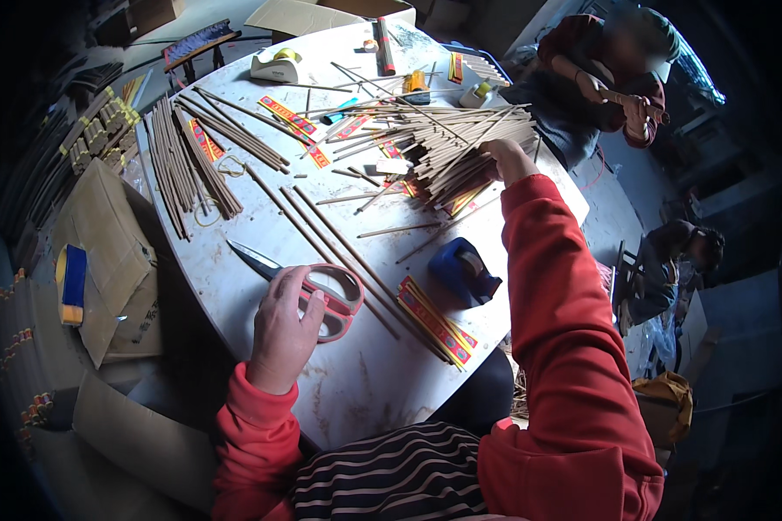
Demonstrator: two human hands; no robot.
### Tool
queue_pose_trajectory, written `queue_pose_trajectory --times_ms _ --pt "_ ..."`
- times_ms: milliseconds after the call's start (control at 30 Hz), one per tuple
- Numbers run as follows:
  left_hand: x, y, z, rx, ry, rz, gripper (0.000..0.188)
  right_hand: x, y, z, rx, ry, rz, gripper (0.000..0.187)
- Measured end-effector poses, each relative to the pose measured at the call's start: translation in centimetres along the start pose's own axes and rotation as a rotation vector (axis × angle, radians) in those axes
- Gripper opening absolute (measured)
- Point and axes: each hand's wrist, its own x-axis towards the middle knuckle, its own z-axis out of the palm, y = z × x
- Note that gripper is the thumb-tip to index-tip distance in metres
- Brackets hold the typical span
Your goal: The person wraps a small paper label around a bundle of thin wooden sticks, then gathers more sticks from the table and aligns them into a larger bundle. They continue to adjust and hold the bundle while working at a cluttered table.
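Note:
My left hand (285,326) is closed round the near loop of a pair of scissors (353,300) with red handles. Its dark blades lie on the table, pointing to the far left. At the right side of the table, my right hand (508,161) curls over the edge of a big loose pile of brown incense sticks (452,143); its fingertips are partly hidden against the sticks. Between the hands lie a few long sticks (339,252), some red and yellow paper strips (434,321) and a blue tape dispenser (465,272).
Bundled sticks (174,165) lie at the table's left, beside rubber bands. A white tape dispenser (276,66) stands at the far edge. Cardboard boxes (104,252) crowd the left floor. Across the table, a person (613,87) holds a stick bundle; another person (669,269) sits farther right.

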Motion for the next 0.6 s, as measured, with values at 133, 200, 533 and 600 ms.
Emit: queue_pose_trajectory --times_ms 133,200,533,600 --pt "0.0 -0.1 0.3 0.019 0.023 0.035 0.029 0.7 0.6 -0.7 0.031 -0.001 0.004 0.03" --pt "0.0 -0.3 0.3 0.02 0.033 0.039 0.029 0.2 0.9 -0.4 0.061 0.013 -0.059 0.028" --pt "0.0 -0.2 0.2 0.027 0.032 0.031 0.029 0.3 0.8 -0.1 0.115 0.071 -0.012 0.022" --pt "-0.1 -0.4 0.2 0.018 0.035 0.018 0.029 0.2 0.8 0.1 0.155 0.058 0.008 0.022"
